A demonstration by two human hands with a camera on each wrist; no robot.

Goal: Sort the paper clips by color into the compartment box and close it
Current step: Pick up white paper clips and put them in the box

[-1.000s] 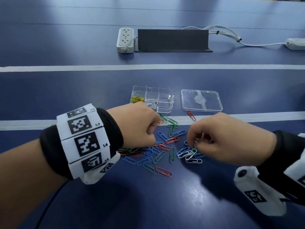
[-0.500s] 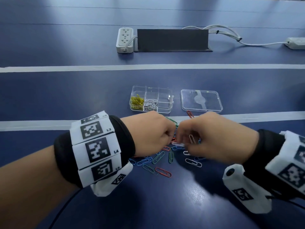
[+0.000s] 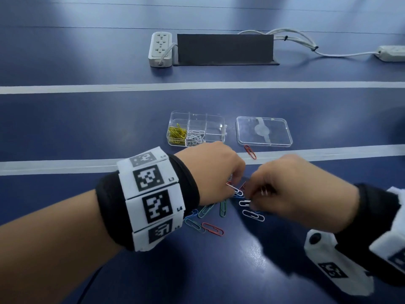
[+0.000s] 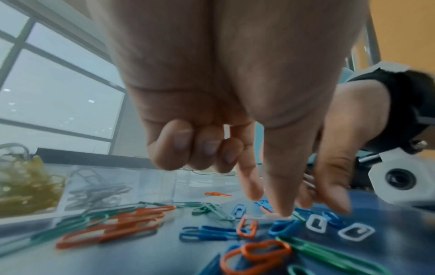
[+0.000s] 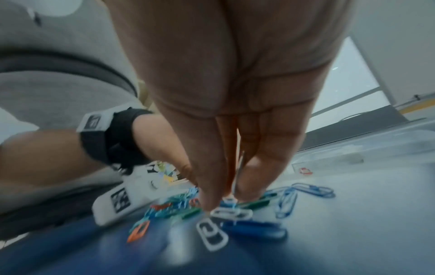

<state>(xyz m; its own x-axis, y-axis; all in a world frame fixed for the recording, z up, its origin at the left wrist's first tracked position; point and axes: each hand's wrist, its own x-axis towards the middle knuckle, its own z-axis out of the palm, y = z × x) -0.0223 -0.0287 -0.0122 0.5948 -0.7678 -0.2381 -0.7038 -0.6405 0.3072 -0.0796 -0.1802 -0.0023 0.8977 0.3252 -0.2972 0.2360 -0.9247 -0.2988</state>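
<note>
Loose paper clips (image 3: 210, 218) in blue, green, red and white lie in a pile on the blue table. My left hand (image 3: 232, 187) is over the pile, thumb and index finger pinching a white clip (image 4: 266, 216), the other fingers curled. My right hand (image 3: 252, 204) faces it, holding several white clips (image 3: 264, 190) in its curled fingers, its fingertips (image 5: 212, 202) down on another white clip (image 5: 231, 214). Behind the hands stands the clear compartment box (image 3: 215, 126), open, with yellow clips (image 3: 176, 133) and white clips (image 3: 195, 137) in two compartments. Its lid (image 3: 264, 131) lies to the right.
A single red clip (image 3: 249, 152) lies on the white tape line in front of the lid. One white clip (image 3: 253, 215) lies near my right hand. A power strip (image 3: 160, 49), a dark panel (image 3: 224, 49) and cables (image 3: 306, 42) sit at the far side.
Both hands have come together over the pile. The left hand moved right and forward and lowered thumb and index finger onto a white clip. The right hand still holds white clips.
</note>
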